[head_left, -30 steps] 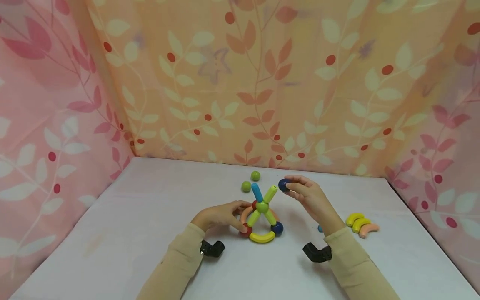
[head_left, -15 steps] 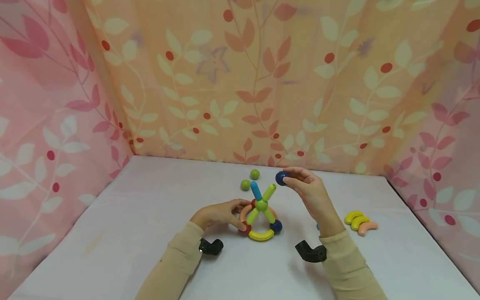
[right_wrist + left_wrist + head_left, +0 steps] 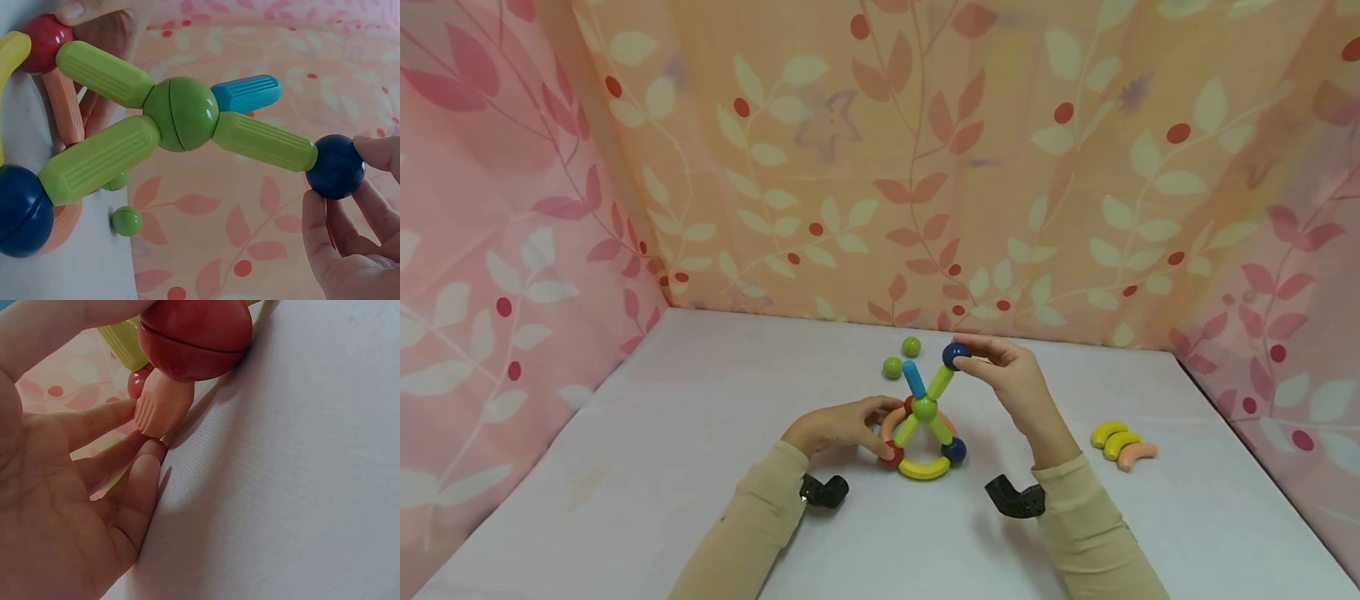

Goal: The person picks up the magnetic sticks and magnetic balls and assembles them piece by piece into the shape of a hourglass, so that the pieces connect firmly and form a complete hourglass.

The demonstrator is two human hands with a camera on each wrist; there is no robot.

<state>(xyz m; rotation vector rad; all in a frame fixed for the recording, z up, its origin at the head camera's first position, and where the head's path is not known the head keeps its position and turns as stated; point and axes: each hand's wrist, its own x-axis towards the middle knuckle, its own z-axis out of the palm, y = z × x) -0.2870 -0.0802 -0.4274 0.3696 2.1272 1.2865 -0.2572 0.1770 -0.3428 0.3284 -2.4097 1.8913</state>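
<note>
A toy model of magnetic balls and sticks stands on the table, with a green ball [image 3: 925, 409] at its centre. Its base ring has a yellow curved stick [image 3: 924, 469], peach curved sticks [image 3: 165, 403], red balls [image 3: 197, 337] and a dark blue ball [image 3: 953, 451]. My left hand [image 3: 846, 427] steadies the ring's left side, thumb on the front red ball and fingers by the peach stick. Between thumb and fingertips, my right hand [image 3: 1018, 383] pinches another dark blue ball [image 3: 337, 167], touching the end of the upper-right lime stick [image 3: 269, 140]. A light blue stick [image 3: 247, 94] points up beside it, its end bare.
Behind the model lie two loose green balls [image 3: 912, 347]. To the right are two yellow curved sticks [image 3: 1115, 442] and a peach curved stick [image 3: 1137, 455]. Patterned cloth [image 3: 820, 167] encloses the white table [image 3: 625, 467] at the back and sides.
My right hand has moved left with the dark blue ball, which now meets the lime stick's tip; earlier they were apart. My left hand has stayed on the model.
</note>
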